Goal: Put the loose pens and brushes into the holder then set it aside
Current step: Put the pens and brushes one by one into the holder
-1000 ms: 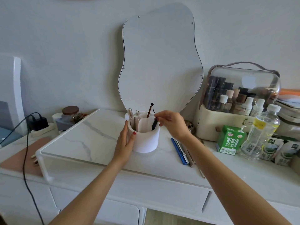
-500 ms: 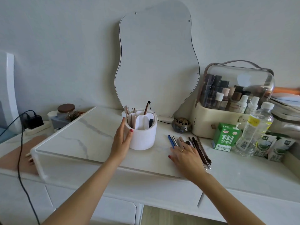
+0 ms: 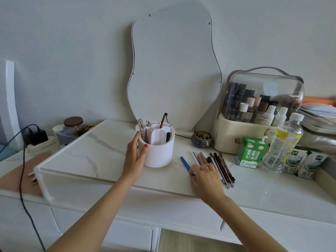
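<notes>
Your left hand (image 3: 135,157) cupped the holder (image 3: 157,148), fingers pressed together; right hand (image 3: 206,176) lay spread on loose pens (image 3: 221,166) near the desktop's (image 3: 254,190) front edge — best pinch one pen, not several

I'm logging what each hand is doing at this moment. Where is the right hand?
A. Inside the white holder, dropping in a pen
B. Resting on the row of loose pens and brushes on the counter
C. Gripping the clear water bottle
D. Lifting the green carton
B: the right hand lies flat over the loose pens and brushes on the counter, while the left hand steadies the white holder.
</notes>
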